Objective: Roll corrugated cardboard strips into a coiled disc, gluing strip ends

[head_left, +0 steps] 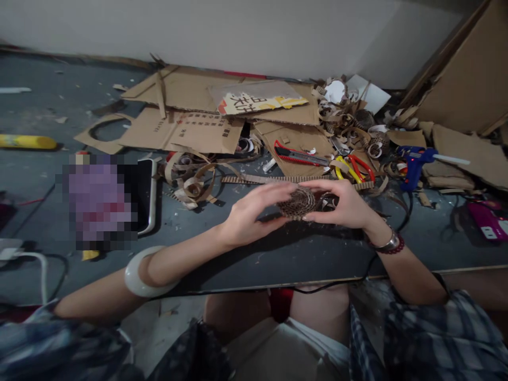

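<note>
Between my two hands is a round coil of corrugated cardboard (297, 204), its wavy edge facing up. My left hand (254, 214) grips its left side, thumb low and fingers over the top. On the right side, my right hand (343, 203) holds it between thumb and fingers. A long corrugated cardboard strip (257, 180) lies just behind the hands. Farther back, a red-and-black utility knife (299, 155) rests on a cardboard sheet (273, 132). Scissors or pliers with yellow and red handles (359, 168) lie beyond my right hand, partly covered by scraps.
A blue glue gun (415, 165) stands at the right, its cord running toward the front edge. Curled cardboard scraps (192, 185) and a phone (145, 196) lie left. A magenta power strip (490, 219) sits far right. Cardboard sheets (178, 127) cover the back.
</note>
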`<state>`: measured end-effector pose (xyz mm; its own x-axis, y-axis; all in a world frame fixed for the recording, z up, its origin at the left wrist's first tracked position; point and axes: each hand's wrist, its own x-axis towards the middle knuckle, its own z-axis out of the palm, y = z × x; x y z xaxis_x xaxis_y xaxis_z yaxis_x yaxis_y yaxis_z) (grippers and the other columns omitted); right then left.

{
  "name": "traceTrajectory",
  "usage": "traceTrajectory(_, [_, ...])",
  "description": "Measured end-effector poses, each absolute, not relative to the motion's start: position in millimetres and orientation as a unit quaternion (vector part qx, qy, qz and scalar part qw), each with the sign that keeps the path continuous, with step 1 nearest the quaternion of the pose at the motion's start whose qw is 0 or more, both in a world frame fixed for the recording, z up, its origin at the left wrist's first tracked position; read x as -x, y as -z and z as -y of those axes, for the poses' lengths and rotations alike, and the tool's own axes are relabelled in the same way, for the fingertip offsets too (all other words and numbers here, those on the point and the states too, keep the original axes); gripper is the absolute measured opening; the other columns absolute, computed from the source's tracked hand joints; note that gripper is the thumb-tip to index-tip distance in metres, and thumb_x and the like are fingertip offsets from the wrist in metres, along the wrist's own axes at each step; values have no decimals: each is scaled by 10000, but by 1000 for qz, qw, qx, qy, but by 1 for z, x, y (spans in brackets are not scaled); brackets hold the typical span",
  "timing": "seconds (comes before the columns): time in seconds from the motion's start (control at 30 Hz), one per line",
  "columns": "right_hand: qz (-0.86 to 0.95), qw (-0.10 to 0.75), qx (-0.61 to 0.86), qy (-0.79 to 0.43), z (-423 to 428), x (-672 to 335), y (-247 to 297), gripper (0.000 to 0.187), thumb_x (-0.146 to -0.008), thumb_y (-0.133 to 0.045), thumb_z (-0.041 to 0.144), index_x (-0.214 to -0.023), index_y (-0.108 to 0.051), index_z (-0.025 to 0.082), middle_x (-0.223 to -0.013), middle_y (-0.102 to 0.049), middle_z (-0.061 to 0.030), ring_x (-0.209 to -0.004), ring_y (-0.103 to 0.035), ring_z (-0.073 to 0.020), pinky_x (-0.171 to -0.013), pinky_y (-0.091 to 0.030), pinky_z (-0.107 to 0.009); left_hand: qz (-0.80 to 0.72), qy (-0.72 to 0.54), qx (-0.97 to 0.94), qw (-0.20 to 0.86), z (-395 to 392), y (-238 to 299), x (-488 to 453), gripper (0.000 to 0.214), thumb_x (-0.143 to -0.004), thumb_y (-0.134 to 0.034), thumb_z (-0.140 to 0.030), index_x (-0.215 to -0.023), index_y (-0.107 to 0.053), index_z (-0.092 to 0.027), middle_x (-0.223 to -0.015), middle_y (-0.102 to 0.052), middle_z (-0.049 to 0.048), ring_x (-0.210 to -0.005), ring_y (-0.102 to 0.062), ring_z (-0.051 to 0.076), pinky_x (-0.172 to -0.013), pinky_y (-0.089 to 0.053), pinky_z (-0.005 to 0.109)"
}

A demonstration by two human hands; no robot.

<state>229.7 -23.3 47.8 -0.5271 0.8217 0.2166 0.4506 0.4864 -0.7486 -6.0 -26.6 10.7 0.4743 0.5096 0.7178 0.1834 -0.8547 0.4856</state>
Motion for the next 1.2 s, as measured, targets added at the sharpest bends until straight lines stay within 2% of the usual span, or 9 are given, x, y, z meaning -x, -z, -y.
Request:
traceTrajectory(0.07, [818, 340, 403, -230, 25, -230, -46, 614, -660, -765, 457, -1152, -615, 121, -987, -714, -86, -789, -668, -167, -738, -547, -284, -250, -482, -784, 301, 22, -8, 3, 755, -641, -834, -274, -1293, -464, -184, -1407, -456, 169, -1279, -481, 281, -1051, -457, 409])
traceTrajectory(0.1, [821, 356, 405, -185, 26, -229, -44, 618, -657, -762, 479, -1140, -616, 122, -997, -711, -94, -785, -668, -173, -737, -549, -291, -260, -483, -744, 383, 20, -6, 2, 770, -654, -824, -301, -1313, -438, -198, -1423, -434, 172, -1253, -507, 278, -1000, -498, 394])
traceTrajectory(0.17, [830, 362, 408, -116, 26, -229, -40, 615, -675, -737, 517, -1134, -611, 127, -1007, -709, -106, -784, -674, -185, -734, -552, -306, -263, -447, -666, 536, 17, -2, -2, 569, -789, -708, -337, -1279, -467, -179, -1254, -594, 158, -1076, -637, 234, -871, -568, 357])
traceTrajectory(0.27, [848, 331, 410, -50, 27, -228, -32, 604, -734, -676, 544, -1156, -598, 120, -1012, -712, -123, -811, -687, -204, -756, -550, -320, -277, -390, -586, 654, 16, -1, -7, 513, -777, -718, -342, -1197, -529, -115, -1131, -668, 151, -982, -679, 231, -844, -577, 349])
traceTrajectory(0.5, [877, 270, 396, 30, 29, -223, -23, 621, -818, -577, 559, -1209, -584, 77, -1059, -712, -147, -812, -705, -209, -745, -547, -303, -335, -344, -570, 666, 18, -9, -9, 479, -658, -803, -260, -1062, -606, -94, -1060, -710, 110, -904, -700, 200, -873, -556, 342])
traceTrajectory(0.73, [896, 239, 374, 15, 26, -226, -22, 690, -819, -554, 588, -1292, -510, 87, -1179, -667, -140, -963, -689, -243, -800, -547, -336, -381, -308, -550, 677, 16, -11, -8, 322, -632, -806, -198, -888, -638, -97, -823, -732, 29, -664, -677, 123, -689, -554, 248])
traceTrajectory(0.9, [908, 163, 384, -38, 23, -233, -30, 776, -834, -580, 521, -1452, -302, 142, -1293, -593, -144, -1072, -644, -265, -856, -532, -384, -377, -280, -554, 687, 14, -11, -6, 280, -640, -793, -168, -869, -644, -105, -761, -727, 17, -638, -674, 111, -663, -546, 224])
traceTrajectory(1.07, [916, 104, 382, -65, 27, -232, -40, 751, -844, -594, 431, -1465, -277, 153, -1329, -566, -129, -1119, -614, -285, -841, -536, -401, -371, -243, -578, 685, 14, -10, -3, 296, -654, -789, -204, -894, -644, -108, -745, -727, 31, -626, -678, 128, -662, -555, 247])
traceTrajectory(1.2, [912, 117, 388, -61, 27, -232, -40, 667, -861, -578, 362, -1442, -332, 146, -1284, -602, -132, -1071, -643, -269, -834, -539, -390, -368, -254, -587, 675, 12, -9, -1, 367, -641, -803, -236, -942, -636, -107, -807, -736, 56, -662, -696, 153, -680, -569, 275])
